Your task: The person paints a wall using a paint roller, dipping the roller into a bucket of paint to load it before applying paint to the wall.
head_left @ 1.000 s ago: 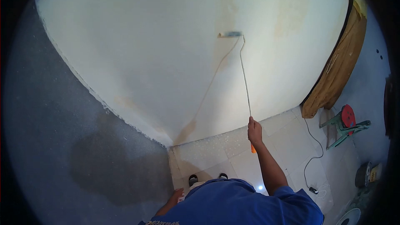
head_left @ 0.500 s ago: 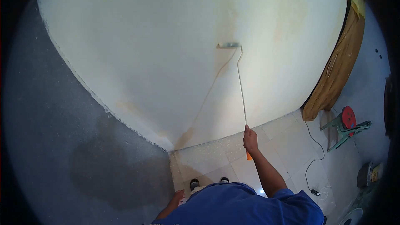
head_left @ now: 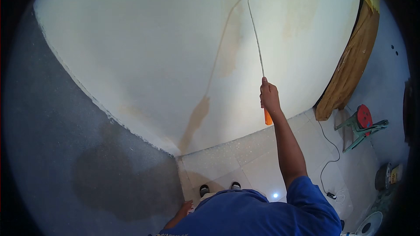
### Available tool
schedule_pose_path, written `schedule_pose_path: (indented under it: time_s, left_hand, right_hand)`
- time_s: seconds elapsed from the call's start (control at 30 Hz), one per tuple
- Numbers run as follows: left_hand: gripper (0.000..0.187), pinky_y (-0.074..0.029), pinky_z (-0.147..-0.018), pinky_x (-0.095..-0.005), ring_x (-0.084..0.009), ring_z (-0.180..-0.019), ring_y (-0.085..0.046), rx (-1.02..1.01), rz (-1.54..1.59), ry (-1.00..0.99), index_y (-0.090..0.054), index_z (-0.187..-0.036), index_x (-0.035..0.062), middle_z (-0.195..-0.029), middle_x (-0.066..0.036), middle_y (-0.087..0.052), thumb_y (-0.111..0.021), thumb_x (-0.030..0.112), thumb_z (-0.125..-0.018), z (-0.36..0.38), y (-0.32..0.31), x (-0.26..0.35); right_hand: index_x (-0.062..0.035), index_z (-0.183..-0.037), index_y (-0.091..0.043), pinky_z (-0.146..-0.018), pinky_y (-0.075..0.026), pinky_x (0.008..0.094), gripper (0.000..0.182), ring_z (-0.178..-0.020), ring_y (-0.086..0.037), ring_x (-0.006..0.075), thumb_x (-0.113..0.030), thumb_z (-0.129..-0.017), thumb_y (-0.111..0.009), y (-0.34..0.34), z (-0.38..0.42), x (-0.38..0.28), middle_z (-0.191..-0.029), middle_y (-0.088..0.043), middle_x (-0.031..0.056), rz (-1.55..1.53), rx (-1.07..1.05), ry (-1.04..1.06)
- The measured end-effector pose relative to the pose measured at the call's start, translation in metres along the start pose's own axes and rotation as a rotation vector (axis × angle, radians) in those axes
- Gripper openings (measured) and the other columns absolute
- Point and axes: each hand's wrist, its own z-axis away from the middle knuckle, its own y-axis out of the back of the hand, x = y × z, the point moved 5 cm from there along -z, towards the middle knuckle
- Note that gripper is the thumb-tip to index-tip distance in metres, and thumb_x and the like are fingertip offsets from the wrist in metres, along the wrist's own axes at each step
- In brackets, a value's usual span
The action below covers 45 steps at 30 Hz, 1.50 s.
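Observation:
My right hand is wrapped round the orange handle of a long paint roller. The handle's end shows below my fist, and a thin metal rod runs up from it. At the top of the view the roller's sleeve lies crosswise against the pale wall. Darker beige patches mark the wall below and to the right of the sleeve. My left hand hangs low by my left side, next to my clothing. Its fingers are too small and partly hidden to read.
A dark grey wall meets the pale one at a corner on the left. On the right are a brown covering, a green and red stool, a cable on the tiled floor, and a dark pot-like container.
My right hand has risen with the paint roller, and the sleeve has moved up the wall almost to the top of the view. My left hand stays low at my side.

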Motion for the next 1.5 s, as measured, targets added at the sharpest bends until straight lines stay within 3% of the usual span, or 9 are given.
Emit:
schedule_pose_path:
  time_s: [0.13,0.33,0.4,0.57,0.6,0.67,1.17,1.3,1.5]
  left_hand:
    - [0.065,-0.033,-0.097,-0.0501,-0.0283,-0.118,-0.045,0.013,-0.183,-0.186,-0.036,-0.137,0.0117,-0.129,-0.01,-0.047,-0.056,0.05,-0.088,0.05,-0.015,0.027]
    - [0.063,-0.031,-0.097,-0.0516,-0.0297,-0.119,-0.043,0.018,-0.075,-0.161,-0.036,-0.136,0.0134,-0.131,-0.01,-0.045,-0.055,0.05,-0.088,0.029,-0.009,0.015]
    - [0.063,-0.031,-0.098,-0.0527,-0.0308,-0.121,-0.042,-0.069,-0.193,-0.258,-0.036,-0.137,0.0131,-0.132,-0.01,-0.044,-0.054,0.05,-0.089,0.006,0.002,0.003]
    - [0.066,-0.027,-0.101,-0.0557,-0.0345,-0.131,-0.033,-0.386,-0.174,-1.432,-0.027,-0.142,0.012,-0.143,-0.012,-0.034,-0.052,0.046,-0.091,-0.002,0.002,-0.007]
    - [0.066,-0.027,-0.101,-0.0557,-0.0345,-0.131,-0.033,-0.383,-0.176,-1.434,-0.027,-0.142,0.012,-0.143,-0.012,-0.034,-0.052,0.046,-0.091,0.003,0.014,0.004]
    - [0.069,-0.025,-0.102,-0.0556,-0.0342,-0.131,-0.032,-0.088,0.011,-0.113,-0.025,-0.143,0.013,-0.144,-0.012,-0.033,-0.053,0.047,-0.09,0.033,0.004,0.017]
    - [0.068,-0.026,-0.101,-0.0553,-0.0325,-0.128,-0.036,-0.049,0.078,-0.113,-0.032,-0.14,0.0147,-0.139,-0.009,-0.039,-0.058,0.049,-0.087,0.005,0.006,-0.002]
    - [0.068,-0.026,-0.101,-0.0552,-0.0321,-0.128,-0.036,-0.119,0.06,-0.172,-0.032,-0.139,0.0145,-0.139,-0.01,-0.038,-0.058,0.049,-0.087,0.044,-0.006,0.016]
    - [0.071,-0.026,-0.101,-0.0547,-0.0334,-0.128,-0.036,-0.046,0.062,-0.136,-0.031,-0.14,0.0134,-0.14,-0.012,-0.036,-0.057,0.051,-0.086,0.048,-0.005,0.018]
  right_hand:
    - [-0.0089,-0.061,-0.038,-0.033,-0.034,0.0278,0.056,-0.034,-0.037,0.011,-0.052,-0.096,-0.033,-0.015,0.015,0.072,-0.047,-0.037,0.0002,0.146,0.067,0.117]
    - [0.0073,-0.068,-0.051,-0.064,-0.041,0.0481,0.062,-0.066,-0.057,0.0394,-0.045,-0.097,-0.034,-0.041,0.132,0.215,-0.065,-0.054,0.0268,0.37,-0.032,-0.123]
    - [0.0036,-0.067,-0.051,-0.049,-0.046,0.0412,0.061,-0.049,-0.056,0.0283,-0.048,-0.096,-0.036,-0.048,0.16,0.275,-0.056,-0.053,0.0174,0.331,-0.052,-0.132]
    - [-0.0001,-0.064,-0.048,-0.04,-0.044,0.0358,0.059,-0.04,-0.051,0.0205,-0.049,-0.096,-0.037,-0.043,0.196,0.287,-0.051,-0.049,0.0097,0.278,-0.159,-0.358]
    - [-0.0019,-0.063,-0.048,-0.039,-0.042,0.0344,0.059,-0.04,-0.049,0.0185,-0.049,-0.096,-0.037,-0.041,0.198,0.288,-0.05,-0.047,0.0074,0.214,-0.176,-0.417]
    - [-0.0036,-0.062,-0.047,-0.037,-0.04,0.0331,0.058,-0.04,-0.047,0.0164,-0.049,-0.096,-0.037,-0.04,0.192,0.295,-0.05,-0.045,0.005,0.15,-0.201,-0.472]
    - [-0.0015,-0.059,-0.043,-0.04,-0.038,0.037,0.06,-0.037,-0.041,0.0192,-0.047,-0.097,-0.034,-0.044,0.116,0.253,-0.048,-0.042,0.0073,0.279,0.009,0.064]
    - [0.007,-0.072,-0.056,-0.065,-0.043,0.049,0.062,-0.072,-0.059,0.0436,-0.047,-0.096,-0.035,-0.023,0.183,0.308,-0.072,-0.059,0.0282,0.405,-0.176,-0.349]
    - [0.0074,-0.074,-0.056,-0.065,-0.042,0.0493,0.061,-0.07,-0.059,0.0439,-0.046,-0.095,-0.036,-0.017,0.198,0.303,-0.071,-0.058,0.0286,0.429,-0.187,-0.376]
